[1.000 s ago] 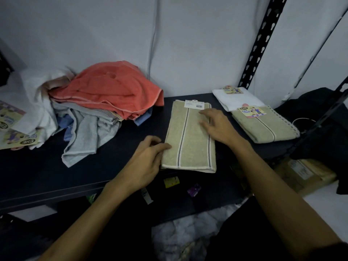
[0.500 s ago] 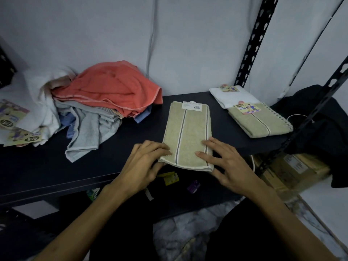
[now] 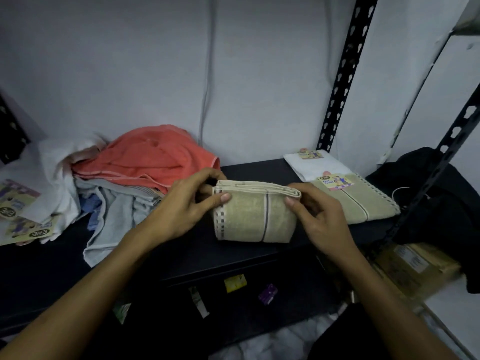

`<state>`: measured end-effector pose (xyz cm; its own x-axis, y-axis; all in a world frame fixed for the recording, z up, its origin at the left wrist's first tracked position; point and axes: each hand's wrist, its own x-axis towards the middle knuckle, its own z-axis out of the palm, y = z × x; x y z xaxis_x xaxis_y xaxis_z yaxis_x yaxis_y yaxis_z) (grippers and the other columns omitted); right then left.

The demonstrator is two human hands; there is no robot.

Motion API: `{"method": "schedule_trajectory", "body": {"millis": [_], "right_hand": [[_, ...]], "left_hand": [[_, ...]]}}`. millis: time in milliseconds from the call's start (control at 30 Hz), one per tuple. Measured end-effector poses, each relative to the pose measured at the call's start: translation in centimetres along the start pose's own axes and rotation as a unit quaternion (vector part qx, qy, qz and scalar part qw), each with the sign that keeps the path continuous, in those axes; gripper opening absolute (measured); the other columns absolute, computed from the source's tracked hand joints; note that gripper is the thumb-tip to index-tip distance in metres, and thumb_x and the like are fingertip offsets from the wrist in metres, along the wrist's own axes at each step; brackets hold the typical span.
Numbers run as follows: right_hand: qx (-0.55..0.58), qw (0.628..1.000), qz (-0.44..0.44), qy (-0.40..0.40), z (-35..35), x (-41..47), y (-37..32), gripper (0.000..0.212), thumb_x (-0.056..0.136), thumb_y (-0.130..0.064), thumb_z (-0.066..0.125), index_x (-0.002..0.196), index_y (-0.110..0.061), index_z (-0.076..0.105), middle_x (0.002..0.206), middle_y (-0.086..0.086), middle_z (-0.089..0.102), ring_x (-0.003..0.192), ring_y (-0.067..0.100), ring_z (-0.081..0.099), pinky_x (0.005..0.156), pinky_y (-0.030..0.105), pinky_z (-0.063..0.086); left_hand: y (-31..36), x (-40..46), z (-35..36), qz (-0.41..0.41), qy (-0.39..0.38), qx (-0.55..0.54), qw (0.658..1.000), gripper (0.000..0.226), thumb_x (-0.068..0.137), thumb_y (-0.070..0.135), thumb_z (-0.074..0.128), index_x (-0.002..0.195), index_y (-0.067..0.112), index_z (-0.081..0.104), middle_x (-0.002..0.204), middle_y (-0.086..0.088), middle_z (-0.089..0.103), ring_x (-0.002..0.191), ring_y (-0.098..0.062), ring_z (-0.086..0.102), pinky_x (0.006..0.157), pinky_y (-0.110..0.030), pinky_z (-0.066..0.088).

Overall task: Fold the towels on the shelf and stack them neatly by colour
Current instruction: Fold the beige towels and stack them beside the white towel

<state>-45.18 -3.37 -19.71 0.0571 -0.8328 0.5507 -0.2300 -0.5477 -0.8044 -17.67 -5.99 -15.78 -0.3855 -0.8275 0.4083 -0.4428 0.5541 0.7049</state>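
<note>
The left hand (image 3: 191, 203) hides the beige towel's (image 3: 253, 216) left end. Label print (image 3: 335, 181) on the far-right folded towel is too small to read. The white heap (image 3: 31, 183) runs off the left edge.

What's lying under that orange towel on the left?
Under the orange towel lies a crumpled grey towel, with some blue cloth showing. Anything deeper in the pile is covered.

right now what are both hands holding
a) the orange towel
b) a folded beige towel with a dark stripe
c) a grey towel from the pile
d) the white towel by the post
b: the left hand and right hand pinch the upper corners of the folded beige towel; the orange towel lies untouched on the pile behind.
</note>
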Motion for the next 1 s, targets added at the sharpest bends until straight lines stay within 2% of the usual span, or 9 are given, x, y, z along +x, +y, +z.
{"method": "schedule_trajectory", "body": {"millis": [100, 200, 300, 433, 567, 700, 800, 867, 1000], "right_hand": [[0.013, 0.999, 0.044, 0.021, 0.3, 3.0, 1.3, 0.015, 0.093, -0.008, 0.068, 0.105, -0.017, 0.071, 0.096, -0.001, 0.074, 0.092, 0.008, 0.067, 0.085, 0.019, 0.051], [-0.012, 0.995, 0.09, 0.031, 0.6, 5.9, 3.4, 0.018, 0.094, -0.012, 0.069, 0.112, -0.015, 0.07, 0.092, 0.002, 0.073, 0.091, 0.01, 0.069, 0.08, 0.018, 0.052], [-0.065, 0.984, 0.164, 0.015, 1.0, 7.8, 6.1, 0.01, 0.093, -0.015, 0.069, 0.103, -0.017, 0.071, 0.087, -0.003, 0.072, 0.083, 0.008, 0.069, 0.073, 0.021, 0.049], [-0.137, 0.963, 0.233, 0.008, 1.8, 8.7, 9.7, 0.002, 0.089, -0.018, 0.073, 0.09, -0.019, 0.072, 0.082, -0.002, 0.071, 0.082, 0.013, 0.069, 0.075, 0.03, 0.053], [-0.2, 0.948, 0.248, 0.015, 2.1, 8.7, 11.2, 0.003, 0.089, -0.019, 0.072, 0.089, -0.02, 0.074, 0.082, -0.006, 0.07, 0.08, 0.005, 0.065, 0.068, 0.017, 0.046], [-0.238, 0.939, 0.249, -0.014, 2.0, 9.1, 11.8, 0.004, 0.091, -0.019, 0.071, 0.091, -0.02, 0.075, 0.082, -0.012, 0.067, 0.079, -0.002, 0.06, 0.066, 0.01, 0.04], [-0.245, 0.937, 0.249, -0.029, 1.9, 10.0, 12.3, 0.007, 0.09, -0.024, 0.073, 0.093, -0.02, 0.078, 0.087, -0.007, 0.072, 0.085, 0.002, 0.064, 0.077, 0.019, 0.048], [-0.243, 0.934, 0.26, -0.036, 1.9, 10.6, 12.3, 0.007, 0.09, -0.025, 0.073, 0.092, -0.021, 0.079, 0.091, -0.005, 0.074, 0.09, 0.007, 0.066, 0.086, 0.028, 0.052], [-0.269, 0.919, 0.281, -0.059, 2.5, 11.5, 11.9, 0.007, 0.09, -0.022, 0.071, 0.085, -0.023, 0.076, 0.093, -0.002, 0.073, 0.093, 0.013, 0.067, 0.086, 0.034, 0.055]], "left_hand": [[-1.8, 3.1, 0.0, -0.007, 0.013, 0.026, 1.0, 0.018, 0.093, 0.031, 0.07, 0.106, 0.019, 0.069, 0.086, 0.005, 0.074, 0.079, -0.009, 0.071, 0.072, -0.025, 0.055], [-4.3, 5.9, 0.5, -0.022, 0.02, 0.065, 0.997, 0.018, 0.096, 0.032, 0.068, 0.102, 0.015, 0.072, 0.089, 0.006, 0.074, 0.081, -0.007, 0.07, 0.074, -0.027, 0.055], [-7.0, 8.3, 1.7, -0.068, -0.005, 0.091, 0.993, 0.018, 0.097, 0.03, 0.066, 0.1, 0.013, 0.072, 0.082, 0.004, 0.072, 0.073, -0.008, 0.067, 0.067, -0.028, 0.051], [-9.7, 9.6, 3.7, -0.133, -0.049, 0.131, 0.981, 0.022, 0.098, 0.028, 0.066, 0.097, 0.007, 0.073, 0.08, -0.006, 0.073, 0.069, -0.013, 0.065, 0.056, -0.011, 0.042], [-10.6, 10.1, 4.5, -0.166, -0.074, 0.135, 0.974, 0.021, 0.099, 0.027, 0.064, 0.095, 0.008, 0.072, 0.074, -0.005, 0.073, 0.06, -0.008, 0.064, 0.051, -0.006, 0.041], [-11.3, 10.7, 4.7, -0.189, -0.074, 0.141, 0.969, 0.021, 0.098, 0.031, 0.064, 0.098, 0.013, 0.074, 0.072, -0.002, 0.073, 0.06, -0.012, 0.07, 0.061, -0.018, 0.053], [-11.5, 10.8, 5.2, -0.206, -0.045, 0.16, 0.964, 0.019, 0.098, 0.031, 0.065, 0.102, 0.014, 0.074, 0.077, 0.001, 0.071, 0.063, -0.011, 0.067, 0.057, -0.013, 0.045], [-11.5, 10.8, 5.5, -0.222, -0.041, 0.166, 0.96, 0.019, 0.098, 0.033, 0.065, 0.102, 0.017, 0.074, 0.07, 0.002, 0.07, 0.059, -0.014, 0.066, 0.066, -0.025, 0.055], [-10.6, 10.6, 5.4, -0.246, -0.055, 0.215, 0.943, 0.025, 0.096, 0.038, 0.065, 0.112, 0.021, 0.072, 0.093, 0.001, 0.071, 0.094, -0.023, 0.068, 0.09, -0.042, 0.055]]}}
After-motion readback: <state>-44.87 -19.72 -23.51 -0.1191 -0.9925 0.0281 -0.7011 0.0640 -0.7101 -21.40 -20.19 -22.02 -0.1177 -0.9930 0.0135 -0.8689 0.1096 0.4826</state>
